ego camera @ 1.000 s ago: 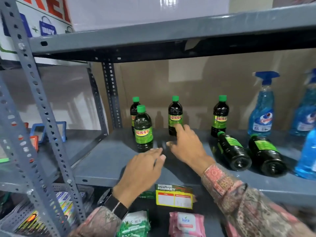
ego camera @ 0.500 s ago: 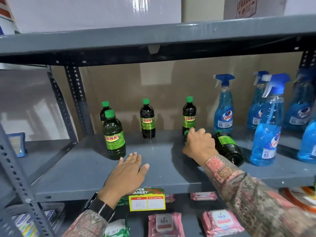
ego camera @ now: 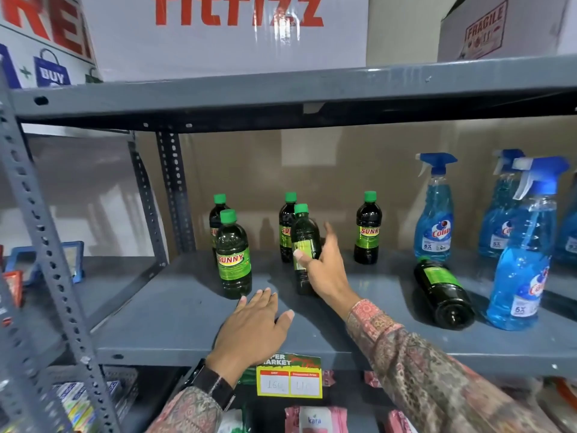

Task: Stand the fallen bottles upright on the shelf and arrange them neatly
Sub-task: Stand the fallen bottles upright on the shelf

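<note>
Grey shelf [ego camera: 187, 320], crowded. Right hand [ego camera: 321, 270] gripped tilted bottle [ego camera: 305, 245]; could knock rear bottle [ego camera: 285, 226]. Left hand [ego camera: 253, 329] open, flat. Fallen bottle [ego camera: 443, 295] might roll.

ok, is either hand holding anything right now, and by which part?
Right hand grips one green-capped bottle around its lower body, at the label, bottle upright. Left hand lies flat on the shelf, holding nothing.

Grey slotted steel shelving [ego camera: 312, 85] — brown cardboard backing [ego camera: 327, 170]
</note>
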{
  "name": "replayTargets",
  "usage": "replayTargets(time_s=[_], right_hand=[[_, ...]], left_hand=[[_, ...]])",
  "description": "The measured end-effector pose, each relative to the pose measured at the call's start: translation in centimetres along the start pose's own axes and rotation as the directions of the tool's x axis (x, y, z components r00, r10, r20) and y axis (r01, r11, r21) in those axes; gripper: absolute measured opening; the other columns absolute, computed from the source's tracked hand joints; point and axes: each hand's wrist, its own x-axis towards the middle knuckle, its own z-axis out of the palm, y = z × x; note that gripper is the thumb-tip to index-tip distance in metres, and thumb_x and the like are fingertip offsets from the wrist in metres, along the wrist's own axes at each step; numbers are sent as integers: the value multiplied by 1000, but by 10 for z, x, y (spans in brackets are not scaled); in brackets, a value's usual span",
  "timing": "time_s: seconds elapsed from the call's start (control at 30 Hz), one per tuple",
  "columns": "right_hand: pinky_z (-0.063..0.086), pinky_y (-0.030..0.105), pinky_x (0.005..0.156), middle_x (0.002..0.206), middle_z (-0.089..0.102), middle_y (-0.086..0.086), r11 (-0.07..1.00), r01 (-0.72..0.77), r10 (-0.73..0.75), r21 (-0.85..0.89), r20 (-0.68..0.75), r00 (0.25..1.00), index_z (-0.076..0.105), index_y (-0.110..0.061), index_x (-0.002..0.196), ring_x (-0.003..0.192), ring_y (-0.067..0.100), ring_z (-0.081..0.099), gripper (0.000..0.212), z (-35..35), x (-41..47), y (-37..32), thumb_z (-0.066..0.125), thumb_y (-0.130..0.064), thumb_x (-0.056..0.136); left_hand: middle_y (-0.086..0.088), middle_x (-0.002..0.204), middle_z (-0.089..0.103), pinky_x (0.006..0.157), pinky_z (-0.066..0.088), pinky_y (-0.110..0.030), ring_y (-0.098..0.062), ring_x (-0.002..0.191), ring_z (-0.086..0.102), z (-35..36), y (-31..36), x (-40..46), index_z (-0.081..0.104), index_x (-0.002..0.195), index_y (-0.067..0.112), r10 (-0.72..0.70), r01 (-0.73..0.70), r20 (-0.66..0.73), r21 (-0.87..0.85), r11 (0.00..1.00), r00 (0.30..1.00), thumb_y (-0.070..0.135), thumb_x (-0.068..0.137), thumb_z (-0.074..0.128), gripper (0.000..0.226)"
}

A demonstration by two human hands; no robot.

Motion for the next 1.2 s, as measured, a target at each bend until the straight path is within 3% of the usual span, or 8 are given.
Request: replayTargets(time_s=[0.2, 0.3, 0.43, 0.63, 0.77, 0.93, 1.07, 1.2], right_hand=[[46, 52, 118, 148, 54, -1, 996, 77, -77, 44, 0, 997, 26, -30, 161, 137, 19, 56, 93, 7, -1, 17, 76, -7, 85], [49, 49, 114, 144, 56, 0, 993, 107, -108, -51, -4, 994, 29, -27, 157, 130, 17, 58, 96, 6, -2, 24, 85, -24, 79], [51, 45, 108, 152, 52, 6, 976, 73, -84, -205, -47, 995, 29, -21, 156, 134, 24, 56, 118, 3, -2, 29, 92, -58, 64], [56, 37, 85, 111, 70, -7, 983, 68, -73, -171, -28, 997, 31, -26, 150, 105, 22, 73, 92, 3, 4, 38, 81, -38, 74], [52, 39, 99, 144, 59, 6, 973, 81, -98, -217, -66, 993, 31, -20, 153, 127, 24, 61, 113, 5, 2, 35, 90, -57, 64], [51, 35, 85, 118, 67, -3, 974, 77, -91, -213, -60, 994, 33, -25, 146, 113, 25, 71, 91, 4, 4, 40, 84, -40, 72], [53, 37, 95, 134, 58, 2, 963, 93, -119, -255, -90, 989, 39, -19, 142, 120, 20, 61, 101, 5, 3, 37, 92, -56, 65], [51, 36, 88, 117, 63, -7, 968, 79, -91, -236, -43, 995, 44, -29, 128, 112, 22, 67, 68, 3, 5, 40, 89, -37, 78]], left_hand=[[2, 177, 7, 127, -3, -34, -12, 162, 4, -3, 2, -2, 13, 167, 18, -4, 4, 1, 1, 1000, 1000, 63, 105, 16, 77], [2, 177, 8, 128, -2, -35, -13, 162, 4, -4, 3, -2, 14, 167, 17, -4, 4, 10, 6, 1000, 1000, 62, 106, 17, 77], [1, 177, 7, 127, -3, -35, -13, 162, 3, -4, 3, -2, 13, 167, 16, -3, 3, 12, 7, 1000, 1000, 62, 106, 18, 76], [2, 177, 5, 127, -4, -34, -12, 162, 2, -2, 1, -1, 12, 167, 17, -2, 2, 21, 1, 1000, 1000, 62, 106, 17, 76], [2, 177, 5, 128, -4, -35, -12, 162, 1, -2, 0, -1, 12, 167, 17, 1, -1, 20, 3, 1000, 1000, 62, 106, 18, 76], [2, 177, 5, 127, -4, -34, -12, 162, 2, 0, 0, -1, 12, 167, 18, -3, 3, 17, 2, 1000, 1000, 62, 106, 18, 76], [2, 177, 5, 127, -4, -34, -12, 162, 2, -1, 1, -1, 12, 167, 17, -4, 4, 13, 5, 1000, 1000, 62, 106, 17, 77], [2, 177, 5, 127, -4, -35, -12, 162, 2, 0, 0, -1, 11, 167, 18, -6, 6, 18, 6, 1000, 1000, 63, 105, 16, 77]])
